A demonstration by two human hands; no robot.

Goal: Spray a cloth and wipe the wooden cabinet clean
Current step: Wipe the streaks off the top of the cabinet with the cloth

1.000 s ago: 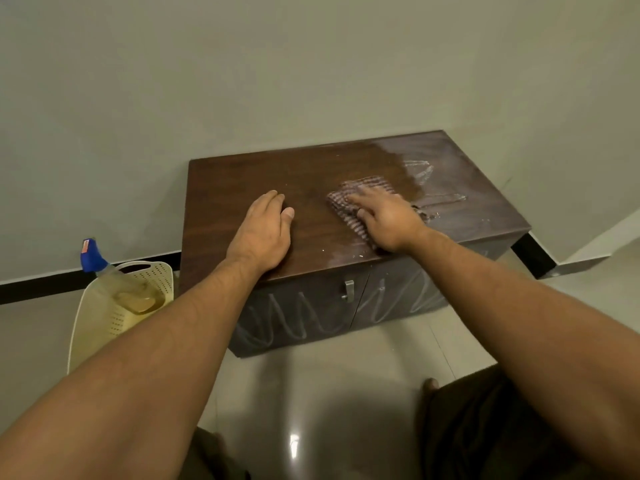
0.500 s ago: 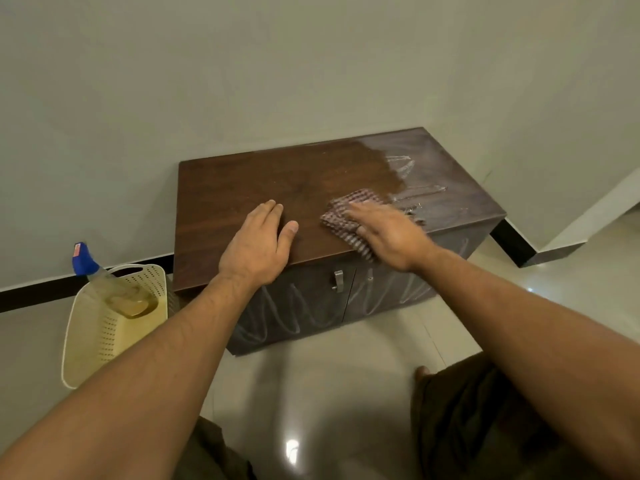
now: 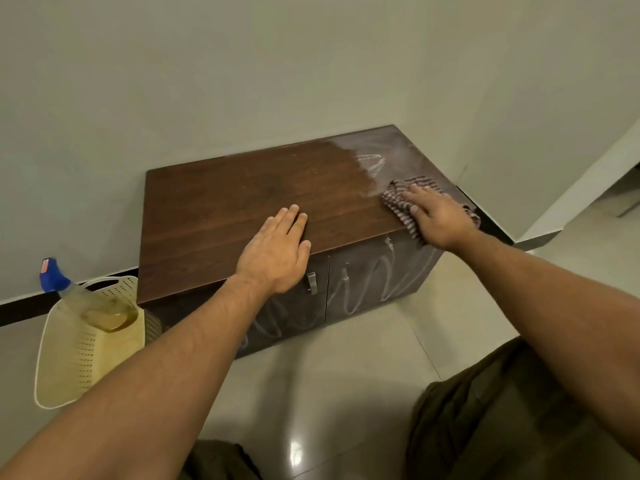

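The right hand [image 3: 439,218] is pressing flat, fingers spread, on the striped cloth [image 3: 401,199] at the right front corner of the wooden cabinet [image 3: 242,199]. The left hand [image 3: 277,252] is lying open, palm down, on the cabinet's front edge. A spray bottle [image 3: 83,299] is sitting in a cream basket [image 3: 72,362] left of the cabinet.

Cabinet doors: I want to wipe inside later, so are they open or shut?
Shut. Both cabinet doors sit flush with the front, no gap beside the handle.
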